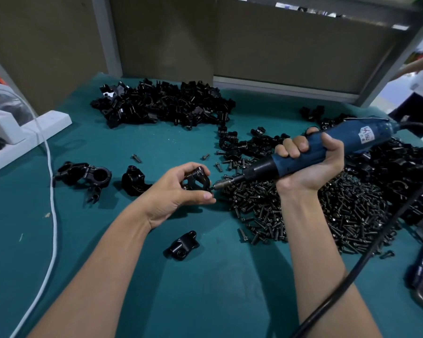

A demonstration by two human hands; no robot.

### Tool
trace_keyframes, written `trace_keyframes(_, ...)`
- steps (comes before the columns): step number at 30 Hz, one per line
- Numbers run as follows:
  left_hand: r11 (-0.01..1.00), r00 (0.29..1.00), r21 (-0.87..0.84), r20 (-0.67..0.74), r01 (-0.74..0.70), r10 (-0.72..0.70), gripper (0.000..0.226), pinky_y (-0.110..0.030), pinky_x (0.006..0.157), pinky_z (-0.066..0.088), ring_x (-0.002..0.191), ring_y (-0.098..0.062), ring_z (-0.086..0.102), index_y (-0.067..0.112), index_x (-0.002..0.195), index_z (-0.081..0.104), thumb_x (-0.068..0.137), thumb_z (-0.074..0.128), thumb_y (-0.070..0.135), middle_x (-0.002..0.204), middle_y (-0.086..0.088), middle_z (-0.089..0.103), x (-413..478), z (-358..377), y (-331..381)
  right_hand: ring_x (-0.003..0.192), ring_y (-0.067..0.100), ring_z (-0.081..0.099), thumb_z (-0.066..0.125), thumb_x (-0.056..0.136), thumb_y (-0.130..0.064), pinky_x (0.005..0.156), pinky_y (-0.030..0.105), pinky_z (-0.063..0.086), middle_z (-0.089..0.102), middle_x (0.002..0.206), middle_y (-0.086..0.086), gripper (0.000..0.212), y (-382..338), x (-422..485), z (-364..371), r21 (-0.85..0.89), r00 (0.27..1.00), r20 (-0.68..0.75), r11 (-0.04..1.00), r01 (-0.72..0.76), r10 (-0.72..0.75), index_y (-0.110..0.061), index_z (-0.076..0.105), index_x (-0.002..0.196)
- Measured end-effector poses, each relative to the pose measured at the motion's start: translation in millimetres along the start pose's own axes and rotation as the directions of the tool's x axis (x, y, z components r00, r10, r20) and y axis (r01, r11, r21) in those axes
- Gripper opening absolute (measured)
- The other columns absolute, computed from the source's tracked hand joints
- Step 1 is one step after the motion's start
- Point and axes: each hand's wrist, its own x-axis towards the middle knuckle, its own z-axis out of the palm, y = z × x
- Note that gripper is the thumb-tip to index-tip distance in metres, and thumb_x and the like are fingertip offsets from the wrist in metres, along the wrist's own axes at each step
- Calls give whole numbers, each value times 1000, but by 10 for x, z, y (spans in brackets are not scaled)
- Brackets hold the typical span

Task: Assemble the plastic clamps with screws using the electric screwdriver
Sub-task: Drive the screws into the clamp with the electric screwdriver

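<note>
Left hand [181,191] pinches a black plastic clamp [196,182]; right hand [308,162] grips the blue electric screwdriver [327,145], bit against the clamp.

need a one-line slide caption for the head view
Left hand grips a black plastic clamp while right hand holds the blue electric screwdriver, bit at the clamp.

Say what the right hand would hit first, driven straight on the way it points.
The black plastic clamp pinched in the left hand; the right hand aims the blue electric screwdriver there, its bit seemingly touching, though depth is unclear.
</note>
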Motion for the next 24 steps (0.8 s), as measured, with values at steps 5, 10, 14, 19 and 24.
trace_keyframes(5, 1000, 1000, 8, -6, -8, 8, 49, -32, 68, 62, 91, -39, 72, 14, 103, 67, 59, 82, 1, 104, -17, 64, -10, 13, 15, 41, 10, 39, 50, 70, -28, 44, 20, 35, 43, 51, -6, 14, 13, 1, -11, 6, 1000, 17, 1000, -3, 3, -15, 49, 76)
trace_keyframes(10, 1000, 1000, 4, -6, -1, 1, 52, -32, 71, 62, 87, -38, 73, 11, 108, 63, 61, 79, -3, 106, -20, 63, -16, 35, 22, 41, 10, 40, 50, 70, -28, 44, 20, 35, 44, 51, -6, 14, 16, 8, -26, 15, 1000, 24, 1000, -12, 11, -15, 49, 76)
trace_keyframes(14, 1000, 1000, 3, -7, -8, 8, 51, -29, 64, 61, 85, -38, 73, 9, 108, 63, 61, 78, -4, 101, -17, 62, -23, 43, 28, 40, 10, 40, 49, 70, -28, 44, 20, 35, 44, 50, -6, 14, 16, 12, -25, 13, 999, 33, 1000, -12, 11, -15, 49, 75)
trace_keyframes(19, 1000, 1000, 1, -9, 0, 0, 51, -30, 62, 61, 84, -39, 73, 9, 108, 63, 61, 77, -4, 103, -19, 61, -22, 49, 31, 40, 11, 39, 49, 70, -28, 44, 20, 34, 44, 50, -6, 13, 25, 14, -33, 8, 1000, 16, 1000, -10, 10, -15, 49, 74)
trace_keyframes(24, 1000, 1000, -23, -15, 12, -12, 52, -41, 76, 62, 83, -40, 72, 8, 110, 62, 62, 76, -7, 104, -17, 59, -5, 41, 23, 40, 11, 39, 51, 69, -28, 44, 19, 35, 43, 51, -5, 14, 24, 17, -29, 12, 1000, 5, 1000, -14, 14, -14, 50, 73)
